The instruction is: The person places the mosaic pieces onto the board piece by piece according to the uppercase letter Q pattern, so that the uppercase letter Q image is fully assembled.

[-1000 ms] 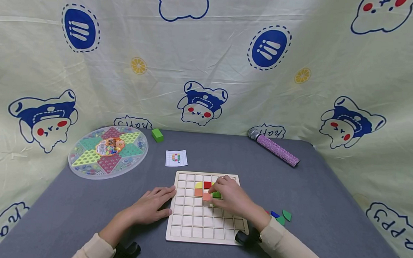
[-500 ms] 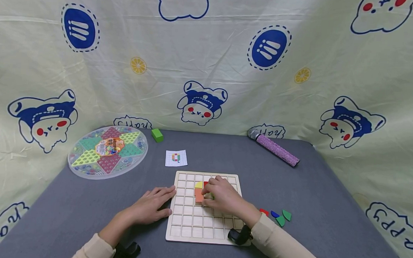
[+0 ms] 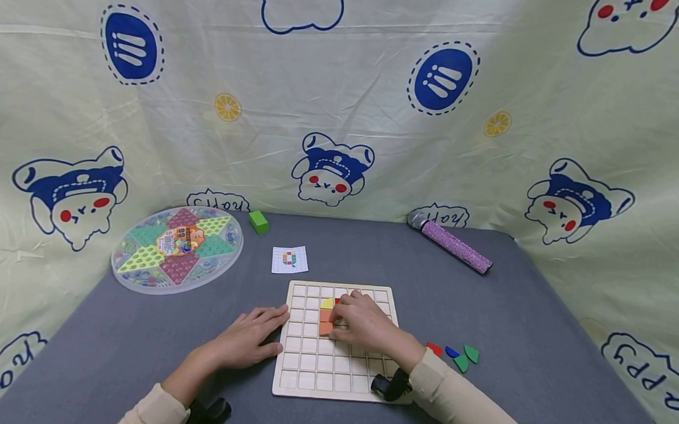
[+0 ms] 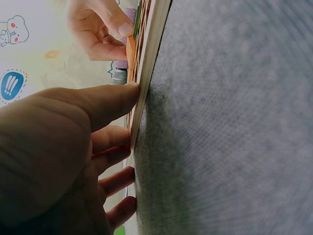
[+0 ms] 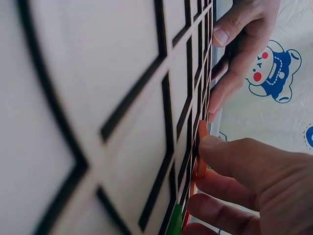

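Observation:
A wooden grid board (image 3: 316, 363) lies flat on the table. My left hand (image 3: 248, 338) rests at its left edge, thumb and fingertips touching the rim, fingers extended. Over the board, my right hand (image 3: 364, 320) pinches an orange square tile (image 3: 325, 329) between thumb and finger. That tile lies at a cell just below another orange tile (image 3: 326, 315), and a yellow rounded piece (image 3: 326, 303) sits above them. A red tile (image 3: 337, 300) peeks out behind the right hand. In the right wrist view a green tile (image 5: 175, 220) shows beside the fingers; other placed tiles are hidden by the hand.
Loose red (image 3: 434, 348), blue (image 3: 452, 352) and green pieces (image 3: 471, 354) lie right of the board. Behind it are a pattern card (image 3: 290, 260), a green block (image 3: 258, 222), a round Chinese checkers box (image 3: 143, 273) and a glittery microphone (image 3: 457, 247).
My right hand has moved left with the orange tile and lowered it to the cell beneath the other orange tile. The loose red piece is now uncovered. My left hand stays still.

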Demonstrator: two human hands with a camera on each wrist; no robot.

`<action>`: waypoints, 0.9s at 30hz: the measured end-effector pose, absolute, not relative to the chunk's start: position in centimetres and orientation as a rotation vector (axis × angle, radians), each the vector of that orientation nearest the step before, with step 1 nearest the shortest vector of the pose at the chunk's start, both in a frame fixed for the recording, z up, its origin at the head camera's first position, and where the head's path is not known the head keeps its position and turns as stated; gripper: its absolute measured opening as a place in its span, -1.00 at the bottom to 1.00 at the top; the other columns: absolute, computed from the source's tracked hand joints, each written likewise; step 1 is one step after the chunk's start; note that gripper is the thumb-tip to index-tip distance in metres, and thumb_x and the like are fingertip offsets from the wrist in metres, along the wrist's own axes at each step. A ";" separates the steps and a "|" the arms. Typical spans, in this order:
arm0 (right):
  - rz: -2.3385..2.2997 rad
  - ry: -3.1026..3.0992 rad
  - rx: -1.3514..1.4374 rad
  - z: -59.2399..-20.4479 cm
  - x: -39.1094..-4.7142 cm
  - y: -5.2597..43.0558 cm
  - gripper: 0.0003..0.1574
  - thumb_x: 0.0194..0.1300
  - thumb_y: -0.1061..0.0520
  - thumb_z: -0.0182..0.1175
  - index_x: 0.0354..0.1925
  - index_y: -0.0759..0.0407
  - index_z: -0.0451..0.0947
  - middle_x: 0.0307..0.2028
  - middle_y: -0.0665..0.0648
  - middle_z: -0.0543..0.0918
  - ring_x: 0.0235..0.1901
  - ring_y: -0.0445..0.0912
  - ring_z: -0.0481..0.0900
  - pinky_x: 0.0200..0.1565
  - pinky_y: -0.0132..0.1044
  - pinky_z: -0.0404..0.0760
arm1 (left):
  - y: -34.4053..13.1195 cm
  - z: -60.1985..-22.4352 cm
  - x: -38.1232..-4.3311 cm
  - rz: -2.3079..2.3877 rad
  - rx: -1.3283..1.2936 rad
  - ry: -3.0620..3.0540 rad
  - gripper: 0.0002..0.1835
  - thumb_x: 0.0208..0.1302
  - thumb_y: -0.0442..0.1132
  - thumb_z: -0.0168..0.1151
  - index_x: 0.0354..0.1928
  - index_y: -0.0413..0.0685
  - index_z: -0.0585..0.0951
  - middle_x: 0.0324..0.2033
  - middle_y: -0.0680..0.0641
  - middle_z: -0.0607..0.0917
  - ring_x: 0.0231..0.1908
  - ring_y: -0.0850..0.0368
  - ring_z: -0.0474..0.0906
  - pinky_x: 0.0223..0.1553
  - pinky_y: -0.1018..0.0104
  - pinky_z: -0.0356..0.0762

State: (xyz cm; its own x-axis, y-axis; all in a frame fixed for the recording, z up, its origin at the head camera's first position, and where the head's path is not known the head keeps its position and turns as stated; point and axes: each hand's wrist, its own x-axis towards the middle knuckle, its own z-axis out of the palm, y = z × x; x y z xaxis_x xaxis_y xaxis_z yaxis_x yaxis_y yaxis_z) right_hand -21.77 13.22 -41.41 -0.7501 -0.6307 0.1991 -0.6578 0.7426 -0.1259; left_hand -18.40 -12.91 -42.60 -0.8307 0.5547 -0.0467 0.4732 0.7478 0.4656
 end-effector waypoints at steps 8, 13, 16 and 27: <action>0.272 -2.805 1.046 -41.5 -21.8 13.2 -0.81 0.02 -0.06 0.38 -0.38 -0.02 0.66 -0.40 -0.08 0.58 -0.36 -0.18 0.36 -0.30 -0.35 0.29 | -13.0 -42.6 -18.4 0.652 0.818 2.769 -0.35 0.34 -0.05 0.10 0.41 -0.06 0.23 0.41 -0.06 0.24 0.36 -0.12 0.16 0.22 -0.33 0.09; 0.275 -2.805 1.054 -41.5 -21.8 13.2 -0.80 0.02 -0.06 0.38 -0.38 -0.02 0.66 -0.41 -0.09 0.58 -0.37 -0.19 0.34 -0.31 -0.37 0.28 | -13.0 -42.6 -18.4 0.654 0.817 2.766 -0.35 0.34 -0.05 0.10 0.41 -0.06 0.22 0.41 -0.07 0.23 0.36 -0.13 0.15 0.22 -0.35 0.07; 0.279 -2.796 1.055 -41.6 -21.8 13.2 -0.82 0.03 -0.05 0.38 -0.38 -0.03 0.67 -0.41 -0.09 0.58 -0.37 -0.19 0.36 -0.30 -0.36 0.30 | -12.9 -42.5 -18.4 0.656 0.816 2.766 -0.35 0.34 -0.05 0.10 0.41 -0.05 0.22 0.41 -0.06 0.23 0.36 -0.12 0.15 0.23 -0.34 0.07; 0.341 -2.806 0.992 -41.0 -21.2 14.0 -0.80 0.06 -0.01 0.35 -0.30 -0.01 0.69 -0.36 -0.05 0.60 -0.33 -0.18 0.35 -0.25 -0.30 0.32 | -12.9 -42.5 -18.4 0.656 0.807 2.760 -0.35 0.34 -0.05 0.10 0.42 -0.06 0.22 0.42 -0.06 0.23 0.37 -0.12 0.15 0.24 -0.32 0.07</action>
State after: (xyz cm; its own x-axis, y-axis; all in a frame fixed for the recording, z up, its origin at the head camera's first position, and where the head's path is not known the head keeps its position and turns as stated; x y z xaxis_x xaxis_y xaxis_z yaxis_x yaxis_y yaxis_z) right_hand -21.19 14.03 -40.96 -0.7711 -0.6006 0.2112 -0.6338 0.7559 -0.1642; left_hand -18.39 -12.91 -42.50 -0.8334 0.5497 -0.0578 0.4648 0.7536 0.4649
